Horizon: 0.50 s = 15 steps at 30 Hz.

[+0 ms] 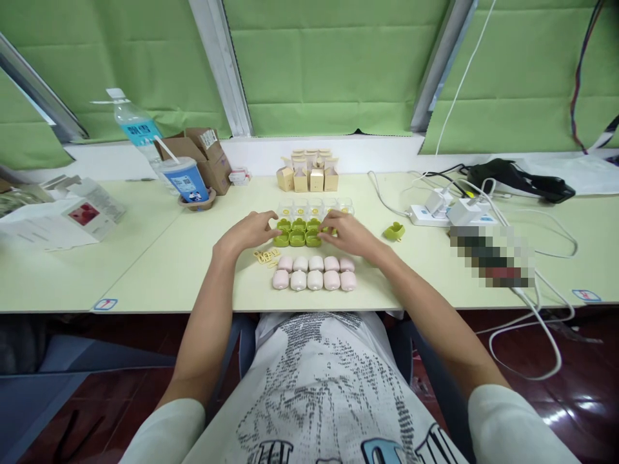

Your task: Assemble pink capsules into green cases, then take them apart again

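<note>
Two rows of small green cups (298, 238) stand on the pale table. My left hand (251, 231) is at their left end, fingers curved and apart, with nothing visible in them. My right hand (349, 233) reaches over the right part of the rows and hides some cups; its fingertips touch or nearly touch a green cup, and what they hold, if anything, cannot be made out. Behind are clear cups with yellow marks (315, 207). Nearer me lie two rows of pink and white rounded pieces (315, 280). Thin yellow pieces (265, 257) lie below my left hand.
Small cardboard boxes (316, 180) stand at the back. A blue cup (186, 182), bottle (139, 132) and brown box (213, 169) are back left; a white box (72, 219) is far left. A green piece (394, 232), power strip (425, 216) and cables are right.
</note>
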### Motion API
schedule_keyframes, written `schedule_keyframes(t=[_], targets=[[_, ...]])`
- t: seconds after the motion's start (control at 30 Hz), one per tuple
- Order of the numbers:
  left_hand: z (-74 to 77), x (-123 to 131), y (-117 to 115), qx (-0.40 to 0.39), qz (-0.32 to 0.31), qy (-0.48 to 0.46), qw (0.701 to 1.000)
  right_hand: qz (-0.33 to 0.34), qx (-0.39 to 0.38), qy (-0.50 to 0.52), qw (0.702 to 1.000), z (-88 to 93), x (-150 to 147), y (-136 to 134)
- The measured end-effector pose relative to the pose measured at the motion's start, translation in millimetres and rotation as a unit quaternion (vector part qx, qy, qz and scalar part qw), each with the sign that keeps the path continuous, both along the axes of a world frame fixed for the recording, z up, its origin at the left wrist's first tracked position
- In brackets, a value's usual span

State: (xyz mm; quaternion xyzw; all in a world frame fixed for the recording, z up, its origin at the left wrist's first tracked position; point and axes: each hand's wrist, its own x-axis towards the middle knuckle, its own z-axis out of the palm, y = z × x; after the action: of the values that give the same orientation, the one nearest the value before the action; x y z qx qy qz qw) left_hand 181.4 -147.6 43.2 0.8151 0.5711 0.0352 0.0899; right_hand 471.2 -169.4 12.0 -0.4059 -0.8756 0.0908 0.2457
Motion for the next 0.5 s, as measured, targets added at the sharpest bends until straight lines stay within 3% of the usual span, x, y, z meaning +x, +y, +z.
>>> schedule_keyframes(t=[0.13,0.2,0.33,0.43,0.5], targets=[[10.1,1.1,-13.1,0.048,0.062,-0.001,0.997,-0.095,0.055,0.064,0.992,34.4,43.4,-33.2],[14.3,1.2,-18.6,0.07,0.066,-0.015,0.995,-0.175,0.064,0.013,0.982,44.7,69.7,-52.9],[18.5,3.4,-23.7,0.085,0.024,-0.06,0.994,-0.193,-0.063,-0.184,0.962,40.0,94.3,-67.7],[21.9,6.4,-26.8,0.091,0.006,-0.08,0.993,-0.188,-0.167,-0.251,0.935,30.0,88.2,-57.6],[26.1,9.0,-31.7,0.098,0.003,-0.099,0.99,-0.207,-0.19,-0.268,0.921,28.8,85.3,-50.9]])
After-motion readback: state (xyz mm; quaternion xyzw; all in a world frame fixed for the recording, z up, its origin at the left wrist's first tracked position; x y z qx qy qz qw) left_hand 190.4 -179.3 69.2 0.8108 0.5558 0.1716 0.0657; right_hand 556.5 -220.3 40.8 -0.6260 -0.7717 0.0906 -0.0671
